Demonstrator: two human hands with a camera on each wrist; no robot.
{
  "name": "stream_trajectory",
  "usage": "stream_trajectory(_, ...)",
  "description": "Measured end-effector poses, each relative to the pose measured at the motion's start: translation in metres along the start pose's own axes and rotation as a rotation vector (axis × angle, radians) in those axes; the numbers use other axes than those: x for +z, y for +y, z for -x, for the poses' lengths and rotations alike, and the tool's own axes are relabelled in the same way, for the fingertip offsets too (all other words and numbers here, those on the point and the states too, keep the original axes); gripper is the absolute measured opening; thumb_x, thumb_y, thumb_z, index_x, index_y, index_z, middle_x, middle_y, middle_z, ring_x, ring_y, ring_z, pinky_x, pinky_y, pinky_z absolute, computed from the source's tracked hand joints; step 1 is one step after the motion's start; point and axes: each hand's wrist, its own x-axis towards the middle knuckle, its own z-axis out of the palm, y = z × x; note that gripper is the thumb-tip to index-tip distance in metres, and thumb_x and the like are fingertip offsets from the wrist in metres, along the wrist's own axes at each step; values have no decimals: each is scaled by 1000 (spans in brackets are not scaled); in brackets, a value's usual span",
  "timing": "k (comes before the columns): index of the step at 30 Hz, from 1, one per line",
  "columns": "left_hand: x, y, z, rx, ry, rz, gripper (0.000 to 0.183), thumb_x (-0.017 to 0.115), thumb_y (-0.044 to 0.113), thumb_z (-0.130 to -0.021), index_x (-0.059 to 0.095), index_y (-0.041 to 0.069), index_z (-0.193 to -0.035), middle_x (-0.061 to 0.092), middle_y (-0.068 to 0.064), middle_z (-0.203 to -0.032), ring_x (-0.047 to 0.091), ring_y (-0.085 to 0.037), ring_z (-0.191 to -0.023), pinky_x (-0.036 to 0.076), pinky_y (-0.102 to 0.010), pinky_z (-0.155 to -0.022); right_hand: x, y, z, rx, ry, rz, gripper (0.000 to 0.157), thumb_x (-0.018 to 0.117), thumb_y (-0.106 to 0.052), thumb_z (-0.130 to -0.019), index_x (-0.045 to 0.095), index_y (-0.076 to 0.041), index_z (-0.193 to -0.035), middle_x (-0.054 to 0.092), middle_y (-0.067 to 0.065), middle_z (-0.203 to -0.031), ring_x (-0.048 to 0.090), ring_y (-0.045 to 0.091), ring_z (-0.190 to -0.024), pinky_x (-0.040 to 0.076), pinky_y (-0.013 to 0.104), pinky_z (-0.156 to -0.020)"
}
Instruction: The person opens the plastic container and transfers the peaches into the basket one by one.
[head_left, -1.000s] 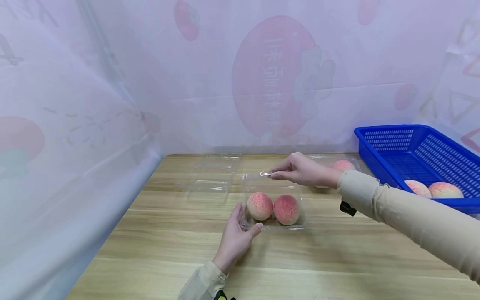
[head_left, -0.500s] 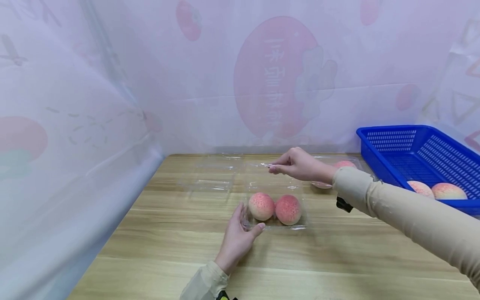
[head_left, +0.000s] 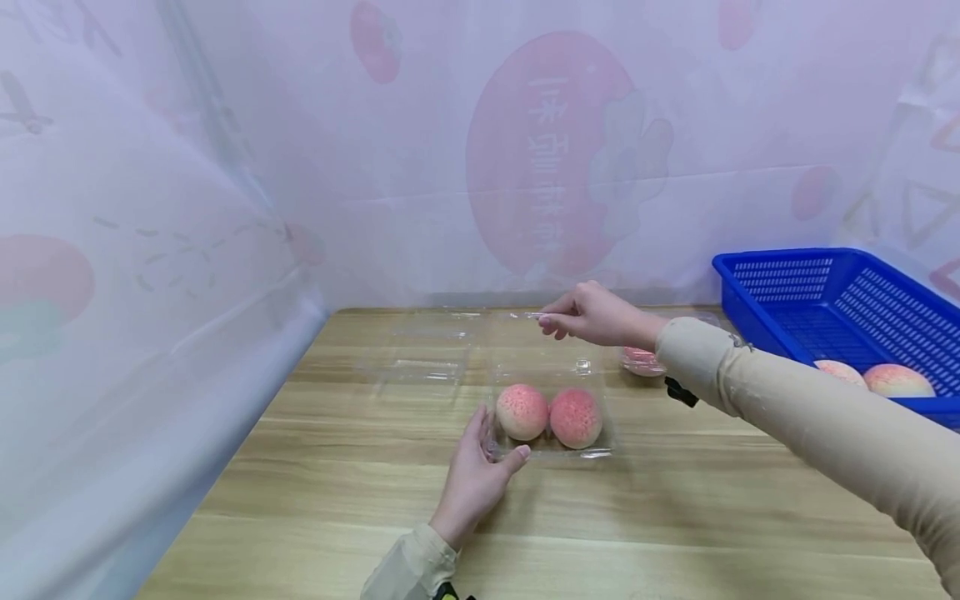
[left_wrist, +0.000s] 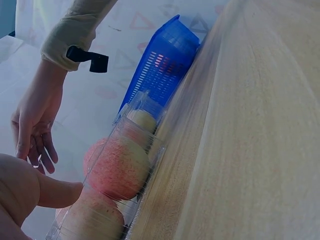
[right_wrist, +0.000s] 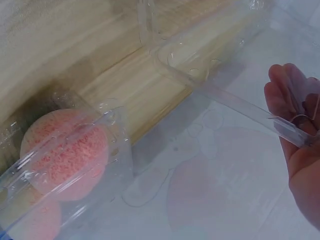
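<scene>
A clear plastic clamshell box (head_left: pixel 555 455) holds two pink-and-cream, peach-like balls, the left one (head_left: pixel 522 412) speckled and the right one (head_left: pixel 576 418) deeper pink. My left hand (head_left: pixel 474 479) grips the box's near left corner, its thumb along the front rim; the left wrist view shows that thumb (left_wrist: pixel 60 192) at the edge beside the balls. At the far side, the fingers of my right hand (head_left: pixel 588 315) pinch the edge of the box's raised clear lid (head_left: pixel 536 346). In the right wrist view this lid (right_wrist: pixel 235 102) runs into the right hand's fingers.
Another clear clamshell (head_left: pixel 423 367) stands at the back left. Partly behind the right forearm, a further clear box holds a pink ball (head_left: pixel 642 360). At the right is a blue perforated basket (head_left: pixel 757 308) with peach-like balls (head_left: pixel 898 381) at its near end.
My right hand has moved up and away in the head view, taking the pinched lid edge with it. The left hand and the two balls have stayed in place.
</scene>
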Motion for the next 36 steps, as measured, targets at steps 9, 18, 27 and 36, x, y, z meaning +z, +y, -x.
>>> stream_trajectory(9, 0, 0, -1, 9, 5, -9, 89, 77, 5, -84, 19, -9, -151, 28, -27, -153, 27, -37, -141, 24, -49, -114, -1, 4, -13, 18, 29, 73, 22, 62, -16, -99, 75, -2, -108, 73, 13, -100, 72, 19, -77, 60, 35, -73)
stream_trajectory(18, 1, -1, 0, 6, 6, -5, 89, 77, 5, -84, 19, -9, -151, 28, -28, -153, 27, -37, -141, 25, -49, -114, 8, 8, -19, 7, 144, 216, 24, 63, -20, -98, 75, -3, -110, 73, 11, -100, 30, 8, -41, 36, 26, -44)
stream_trajectory(27, 0, 2, 3, 1, 1, 10, 92, 78, 6, -83, 18, -8, -151, 27, -26, -154, 26, -37, -141, 26, -52, -113, 5, 10, -23, -9, 193, 384, 21, 66, -22, -97, 77, -8, -108, 73, 8, -79, 39, 9, -42, 36, 27, -41)
stream_trajectory(36, 1, 2, 2, -14, 0, -7, 90, 77, 6, -84, 19, -6, -152, 28, -24, -154, 26, -35, -141, 26, -50, -113, 5, 21, -34, -59, 213, 500, 15, 67, -18, -96, 78, -12, -87, 65, -1, -66, 50, 11, -49, 45, 31, -45)
